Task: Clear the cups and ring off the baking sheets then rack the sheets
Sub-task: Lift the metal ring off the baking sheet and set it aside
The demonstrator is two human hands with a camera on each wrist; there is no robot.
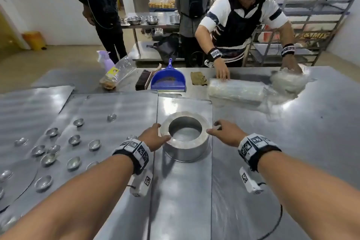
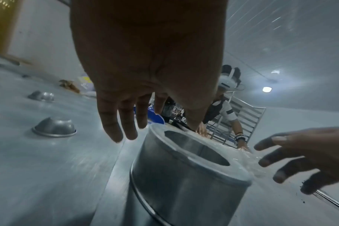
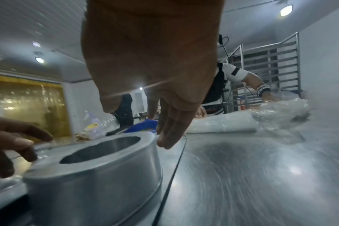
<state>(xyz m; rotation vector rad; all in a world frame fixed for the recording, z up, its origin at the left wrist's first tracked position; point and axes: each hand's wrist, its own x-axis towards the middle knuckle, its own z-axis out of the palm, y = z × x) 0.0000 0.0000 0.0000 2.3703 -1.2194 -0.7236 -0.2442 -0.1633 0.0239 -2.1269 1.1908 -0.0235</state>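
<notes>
White panelled walls [image 1: 58, 6] enclose a room with a beige floor [image 1: 64, 58]. A steel side table [image 1: 155, 23] carrying metal bowls [image 1: 134, 20] stands at the back, a tall tray rack [image 1: 311, 6] at right. Round ceiling lamps [image 3: 286, 10] glow; yellow strip curtains [image 3: 31, 105] hang at left.

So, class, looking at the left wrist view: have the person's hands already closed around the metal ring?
No: the left hand and right hand hover beside the ring, fingers spread.

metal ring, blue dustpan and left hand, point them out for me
metal ring [image 1: 185, 118]: head view, far side of its flat top rim.
blue dustpan [image 1: 168, 81]: head view, middle of the scoop.
left hand [image 1: 153, 136]: head view, back of the hand beside the ring.
</notes>
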